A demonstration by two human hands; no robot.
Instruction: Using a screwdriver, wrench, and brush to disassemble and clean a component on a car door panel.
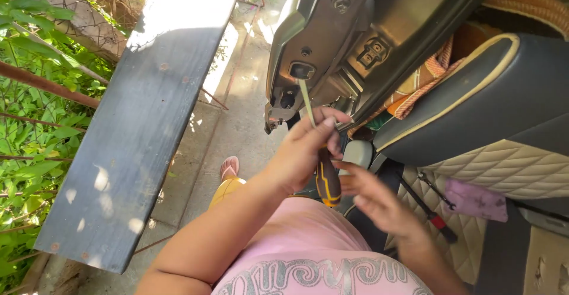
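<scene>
The left hand (299, 153) is clamped on a screwdriver (320, 153), its tip at the door (332, 28) edge's latch hole (302, 70). The right hand (379, 203) hovers near the handle, fingers apart. Turning seems underway; next calls for steady pressure.

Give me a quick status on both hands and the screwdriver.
Left hand grips screwdriver, tip at car door edge. Right hand open, beside handle. Nothing blocking.

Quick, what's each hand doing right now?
Left hand: closed around a screwdriver, tip up at the car door's edge.
Right hand: open, holding nothing, just beside the screwdriver handle.
</scene>
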